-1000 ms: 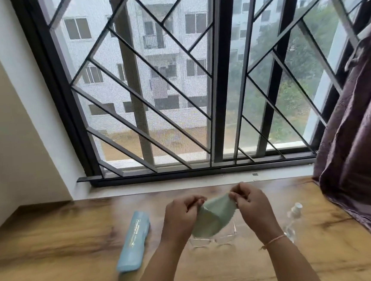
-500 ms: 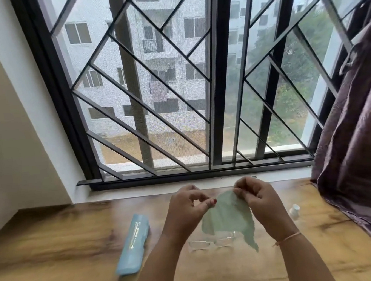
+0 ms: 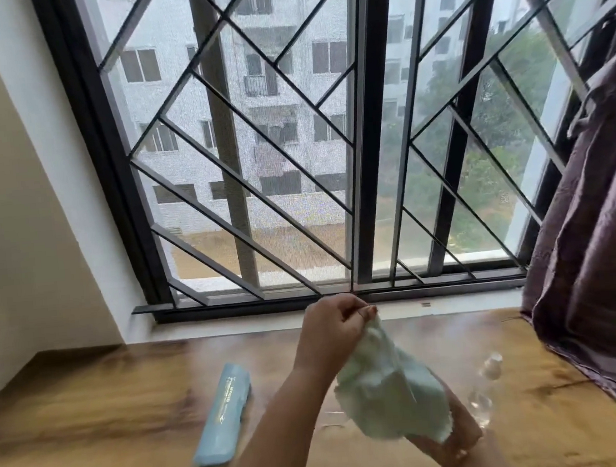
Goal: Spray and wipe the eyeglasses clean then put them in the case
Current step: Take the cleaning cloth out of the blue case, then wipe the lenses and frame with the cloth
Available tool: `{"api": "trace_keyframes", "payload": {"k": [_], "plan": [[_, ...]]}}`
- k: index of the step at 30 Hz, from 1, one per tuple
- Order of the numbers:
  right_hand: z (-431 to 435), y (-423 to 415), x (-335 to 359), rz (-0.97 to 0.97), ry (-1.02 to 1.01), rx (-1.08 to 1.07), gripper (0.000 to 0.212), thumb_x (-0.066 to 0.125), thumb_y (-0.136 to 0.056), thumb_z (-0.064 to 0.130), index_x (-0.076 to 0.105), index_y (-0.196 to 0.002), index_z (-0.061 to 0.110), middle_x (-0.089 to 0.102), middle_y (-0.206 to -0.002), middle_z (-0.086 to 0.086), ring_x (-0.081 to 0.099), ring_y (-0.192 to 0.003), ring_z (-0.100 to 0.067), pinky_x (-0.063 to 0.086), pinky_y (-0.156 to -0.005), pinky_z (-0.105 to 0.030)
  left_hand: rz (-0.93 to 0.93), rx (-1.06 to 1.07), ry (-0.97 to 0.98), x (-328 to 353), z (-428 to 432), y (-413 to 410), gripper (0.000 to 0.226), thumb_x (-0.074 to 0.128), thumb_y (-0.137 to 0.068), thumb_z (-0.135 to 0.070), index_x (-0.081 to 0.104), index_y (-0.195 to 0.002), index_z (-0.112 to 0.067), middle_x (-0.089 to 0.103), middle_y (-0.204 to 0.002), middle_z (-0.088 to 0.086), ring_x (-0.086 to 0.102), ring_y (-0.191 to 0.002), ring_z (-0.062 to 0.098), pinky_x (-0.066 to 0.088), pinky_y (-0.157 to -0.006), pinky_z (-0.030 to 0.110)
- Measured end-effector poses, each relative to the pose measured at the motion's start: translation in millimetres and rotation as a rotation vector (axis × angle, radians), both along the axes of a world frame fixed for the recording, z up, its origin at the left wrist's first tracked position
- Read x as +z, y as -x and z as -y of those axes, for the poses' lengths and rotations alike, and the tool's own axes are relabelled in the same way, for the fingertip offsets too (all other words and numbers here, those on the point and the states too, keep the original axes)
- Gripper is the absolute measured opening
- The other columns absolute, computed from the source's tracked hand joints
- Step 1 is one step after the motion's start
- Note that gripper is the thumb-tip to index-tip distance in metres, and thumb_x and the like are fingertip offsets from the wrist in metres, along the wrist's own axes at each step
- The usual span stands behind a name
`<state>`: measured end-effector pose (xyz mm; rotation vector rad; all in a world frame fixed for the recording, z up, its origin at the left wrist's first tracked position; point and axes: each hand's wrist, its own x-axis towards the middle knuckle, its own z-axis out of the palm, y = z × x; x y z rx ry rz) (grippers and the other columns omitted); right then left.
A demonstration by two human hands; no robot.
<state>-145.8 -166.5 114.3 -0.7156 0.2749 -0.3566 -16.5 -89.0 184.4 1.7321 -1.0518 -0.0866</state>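
On my feed, the left hand (image 3: 335, 327) is raised above the wooden worktop (image 3: 92, 419), its thumb and fingers pinching the top corner of a pale green cleaning cloth (image 3: 390, 386). The cloth hangs down and to the right from that pinch and drapes over the right hand (image 3: 455, 427), which sits lower and nearer to me. Only the back of that hand and its wrist show past the cloth's edge, so I cannot tell whether its fingers are curled, straight or holding anything.

The eyeglasses (image 3: 332, 417) are mostly hidden. I can make out only a faint, blurred bit of clear frame low on the worktop, in the gap between the left forearm and the cloth.

The light blue glasses case (image 3: 223, 415) lies closed and flat on the worktop to the left of the left forearm, well apart from the cloth, its long side running away from me. A small clear spray bottle (image 3: 486, 389) with a white cap is on the worktop just right of the cloth. A dark purple curtain (image 3: 598, 245) hangs at the right edge, beside the barred window (image 3: 291, 141).
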Motion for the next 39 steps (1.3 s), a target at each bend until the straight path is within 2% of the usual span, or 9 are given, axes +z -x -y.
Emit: {"api": "trace_keyframes", "payload": {"k": [4,9,12,14,16,21,28,31,39], "plan": [[2.4,0.3,-5.2,0.037,-0.041,0.002,0.096,0.089,-0.045,0.008,0.042,-0.127,-0.01,0.058,-0.116,-0.029,0.063,-0.094,-0.04,0.052,-0.08,-0.054,-0.06,0.006,-0.067,-13.5,-3.0,-10.4,0.014,0.066,-0.083,-0.023,0.075,-0.081,-0.013,0.071,-0.071,0.002,0.062,-0.068,0.014,0.046,-0.063,0.027],[7.0,7.7,10.8,0.113,0.011,-0.049,0.075,0.093,-0.019,0.01,0.072,-0.09,-0.004,0.069,-0.097,-0.023,0.069,-0.081,-0.032,0.058,-0.063,-0.039,-0.147,0.137,-0.048,-48.5,-16.6,-26.1,0.017,0.062,-0.084,-0.005,0.075,-0.091,-0.014,0.074,-0.084,0.0,0.068,-0.082,0.012,0.053,-0.079,0.026],[21.0,13.6,14.5,0.126,0.071,-0.009,0.065,0.089,-0.046,0.024,0.068,-0.101,-0.005,0.067,-0.105,-0.018,0.065,-0.096,-0.023,0.054,-0.084,-0.029,0.08,0.203,-0.238,-88.1,-37.7,-36.6,0.033,0.057,-0.078,0.006,0.074,-0.095,-0.016,0.072,-0.101,-0.004,0.067,-0.09,0.014,0.05,-0.083,0.025],[28.1,19.1,11.4,0.164,0.13,-0.177,0.052,0.036,-0.095,0.027,0.042,-0.129,-0.012,0.043,-0.138,-0.025,0.038,-0.131,-0.028,0.022,-0.113,-0.032,0.279,0.163,-0.285,-113.7,-51.5,-39.1,0.047,0.06,-0.066,0.014,0.073,-0.096,-0.019,0.07,-0.106,-0.008,0.066,-0.091,0.014,0.05,-0.079,0.021],[44.7,24.1,-3.3,0.32,0.068,-0.106,0.055,-0.006,-0.095,0.013,0.013,-0.141,-0.011,0.013,-0.15,-0.028,0.009,-0.141,-0.033,-0.002,-0.115,-0.036,0.443,0.085,-0.317,-135.0,-61.8,-40.2,0.064,0.071,-0.041,0.015,0.072,-0.091,-0.025,0.071,-0.101,-0.01,0.066,-0.086,0.007,0.047,-0.067,0.012],[21.7,15.1,21.3,0.207,0.128,-0.07,0.058,0.088,-0.05,0.021,0.07,-0.101,0.0,0.065,-0.114,-0.018,0.061,-0.108,-0.024,0.052,-0.085,-0.026,0.589,-0.054,-0.409,-161.5,-64.1,-41.3,0.043,0.083,-0.035,-0.014,0.071,-0.074,-0.028,0.073,-0.092,-0.014,0.069,-0.084,0.003,0.05,-0.064,0.014],[24.9,13.4,18.2,0.206,0.012,-0.064,0.049,0.077,-0.066,0.001,0.061,-0.111,-0.01,0.057,-0.121,-0.027,0.056,-0.113,-0.033,0.052,-0.086,-0.033,0.614,-0.064,-0.391,-177.8,-55.8,-51.6,0.033,0.087,-0.044,-0.014,0.065,-0.066,-0.024,0.07,-0.085,-0.014,0.067,-0.073,0.005,0.051,-0.057,0.017],[20.9,14.5,12.4,0.311,-0.051,-0.039,0.04,0.037,-0.095,-0.001,0.033,-0.132,-0.015,0.031,-0.14,-0.032,0.028,-0.133,-0.037,0.034,-0.107,-0.038,0.657,-0.067,-0.356,-179.9,-53.8,-55.3,0.031,0.083,-0.049,-0.01,0.06,-0.065,-0.024,0.069,-0.083,-0.014,0.066,-0.068,0.007,0.051,-0.053,0.02],[35.5,13.6,-1.3,0.167,-0.107,-0.151,0.076,0.09,-0.049,0.008,0.057,-0.115,-0.01,0.046,-0.133,-0.03,0.049,-0.12,-0.039,0.042,-0.097,-0.044,0.414,0.059,-0.025,-148.1,-39.1,-56.0,0.012,0.066,-0.071,-0.019,0.073,-0.081,-0.02,0.074,-0.081,-0.005,0.066,-0.077,0.004,0.049,-0.063,0.01]]}}
